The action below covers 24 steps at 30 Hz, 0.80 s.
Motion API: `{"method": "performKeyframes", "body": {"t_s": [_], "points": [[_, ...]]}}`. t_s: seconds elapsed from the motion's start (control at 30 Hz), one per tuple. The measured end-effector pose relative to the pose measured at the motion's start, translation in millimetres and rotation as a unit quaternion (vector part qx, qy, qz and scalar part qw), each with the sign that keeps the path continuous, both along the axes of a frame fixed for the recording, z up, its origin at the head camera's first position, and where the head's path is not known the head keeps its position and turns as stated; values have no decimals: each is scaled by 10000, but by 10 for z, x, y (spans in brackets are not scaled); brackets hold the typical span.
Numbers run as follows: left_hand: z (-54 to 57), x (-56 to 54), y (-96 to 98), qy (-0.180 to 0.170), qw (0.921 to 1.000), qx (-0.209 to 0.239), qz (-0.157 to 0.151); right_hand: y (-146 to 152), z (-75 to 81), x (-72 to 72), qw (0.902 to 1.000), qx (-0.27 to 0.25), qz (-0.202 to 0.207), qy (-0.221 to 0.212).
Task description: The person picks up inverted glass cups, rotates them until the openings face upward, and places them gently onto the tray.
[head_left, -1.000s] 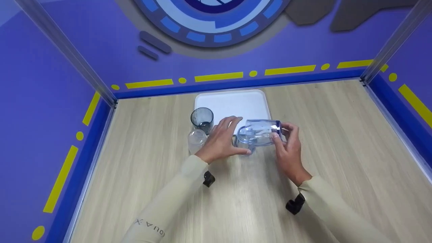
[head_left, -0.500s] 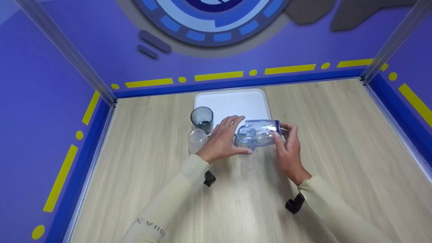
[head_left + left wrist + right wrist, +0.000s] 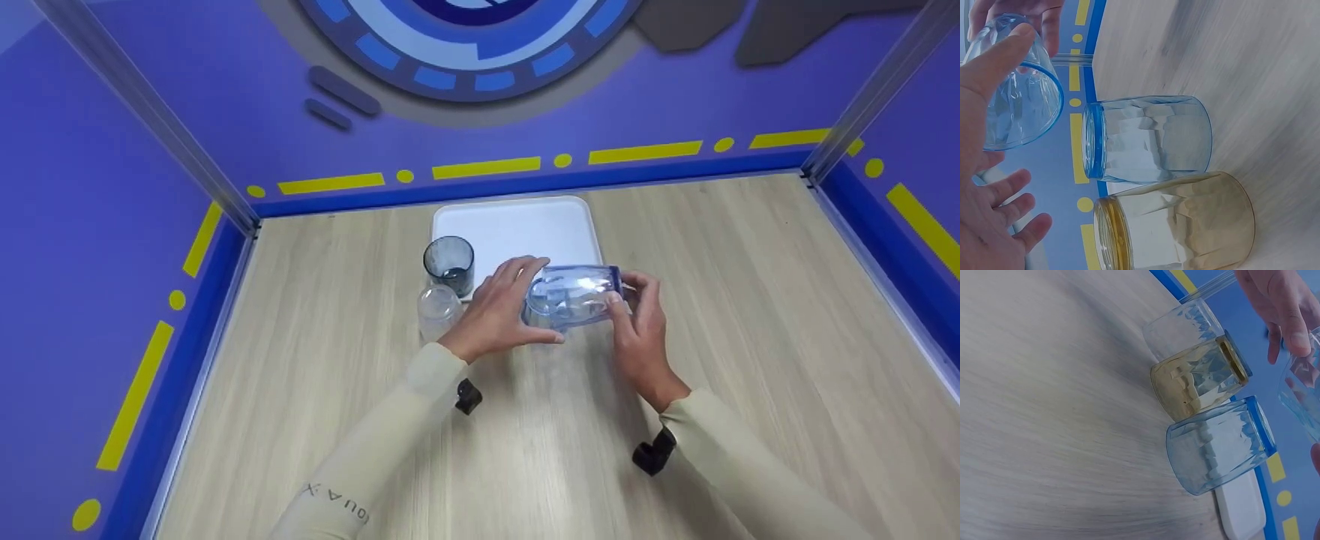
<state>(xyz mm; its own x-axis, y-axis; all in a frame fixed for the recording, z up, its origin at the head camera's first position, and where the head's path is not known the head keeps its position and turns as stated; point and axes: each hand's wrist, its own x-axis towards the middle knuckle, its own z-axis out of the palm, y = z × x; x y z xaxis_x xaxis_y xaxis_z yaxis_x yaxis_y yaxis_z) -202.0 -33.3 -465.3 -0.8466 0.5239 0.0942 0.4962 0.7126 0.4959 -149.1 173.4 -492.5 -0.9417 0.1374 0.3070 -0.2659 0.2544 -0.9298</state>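
Observation:
My right hand (image 3: 641, 330) grips a pale blue faceted glass (image 3: 577, 294) by one end, thumb on the near side. The glass lies tilted on its side above the table, its mouth turned left. My left hand (image 3: 499, 307) is spread at that mouth, its thumb overlapping the glass in the left wrist view. Below the hands another blue glass (image 3: 1151, 140) stands on the table beside an amber glass (image 3: 1196, 225), which my left hand hides in the head view. A clear glass (image 3: 439, 307) and a dark grey glass (image 3: 450, 266) stand left of my left hand.
A white tray (image 3: 517, 225) lies behind the glasses, near the back wall. Blue-purple panels (image 3: 420, 142) with yellow marks close in the wooden table (image 3: 360, 285) at the back and both sides.
My left hand has shifted slightly right, closer round the mouth of the held glass. The held glass has turned a little in my right hand, which has barely moved.

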Motion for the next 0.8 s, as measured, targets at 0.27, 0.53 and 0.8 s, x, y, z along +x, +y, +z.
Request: {"method": "performKeyframes", "body": {"t_s": [0.27,0.53,0.8], "points": [[-4,8,9,-5,9999,123,-27,22,-59,-10,10000,19,24,38],[-1,9,7,-97,9995,281,-39,29,-74,1,9999,137,76,4],[4,11,2,-146,9993,347,-18,44,-94,-3,9996,152,218,-99]]}}
